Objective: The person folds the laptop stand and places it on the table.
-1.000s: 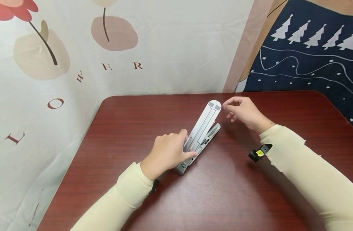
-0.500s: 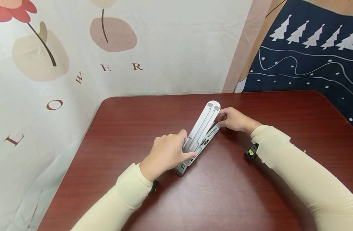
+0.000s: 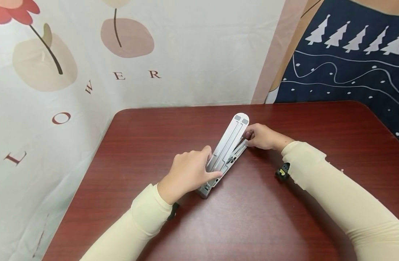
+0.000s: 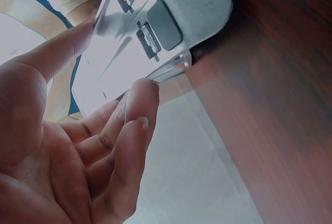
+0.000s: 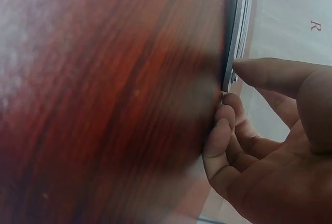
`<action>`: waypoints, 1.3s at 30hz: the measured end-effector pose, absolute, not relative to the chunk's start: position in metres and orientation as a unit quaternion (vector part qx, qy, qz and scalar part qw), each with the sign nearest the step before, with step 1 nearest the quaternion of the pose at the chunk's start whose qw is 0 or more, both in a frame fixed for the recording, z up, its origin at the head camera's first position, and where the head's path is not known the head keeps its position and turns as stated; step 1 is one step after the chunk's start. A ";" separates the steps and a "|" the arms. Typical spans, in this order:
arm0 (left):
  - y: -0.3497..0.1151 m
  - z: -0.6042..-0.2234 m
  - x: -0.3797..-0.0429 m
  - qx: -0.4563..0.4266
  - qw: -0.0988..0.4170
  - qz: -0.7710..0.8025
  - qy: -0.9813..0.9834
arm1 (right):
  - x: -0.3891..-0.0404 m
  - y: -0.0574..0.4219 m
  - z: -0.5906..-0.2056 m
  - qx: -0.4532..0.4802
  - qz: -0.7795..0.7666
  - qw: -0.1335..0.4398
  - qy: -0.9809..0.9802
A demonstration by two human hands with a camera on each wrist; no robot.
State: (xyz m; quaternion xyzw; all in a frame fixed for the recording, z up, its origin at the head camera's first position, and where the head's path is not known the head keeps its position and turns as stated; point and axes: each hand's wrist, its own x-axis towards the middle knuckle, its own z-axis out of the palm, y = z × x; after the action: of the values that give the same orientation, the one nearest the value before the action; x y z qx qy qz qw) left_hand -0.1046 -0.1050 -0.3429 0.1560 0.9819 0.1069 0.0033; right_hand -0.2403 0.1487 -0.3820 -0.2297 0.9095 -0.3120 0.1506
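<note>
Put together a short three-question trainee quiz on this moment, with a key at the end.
1. True or false: the left hand holds the folding stand towards its near end.
2. How do the far ends of its upper bar and lower bar sit?
A: touching
B: apart
C: crossed
3. What touches the lower bar's far end?

Key: 1 true; 2 B; 3 the right hand.

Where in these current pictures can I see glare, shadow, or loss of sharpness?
Head view: soft glare on the near tabletop, shadow beside the right sleeve; left wrist view: the grey stand washes out almost white in part, while the left hand looks dim; right wrist view: pale haze on the tabletop at upper left, wood grain soft.
</note>
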 end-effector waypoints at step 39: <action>-0.108 -0.341 -0.106 0.152 0.004 0.104 0.983 | -0.208 0.176 -0.384 -0.232 -0.283 0.127 0.922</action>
State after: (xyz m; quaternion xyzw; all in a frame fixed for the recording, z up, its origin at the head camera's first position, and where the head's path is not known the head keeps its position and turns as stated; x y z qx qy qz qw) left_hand -0.1058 -0.1080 -0.3407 0.1516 0.9829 0.1043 0.0042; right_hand -0.2085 0.1756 -0.3838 -0.2315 0.9222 -0.2825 0.1266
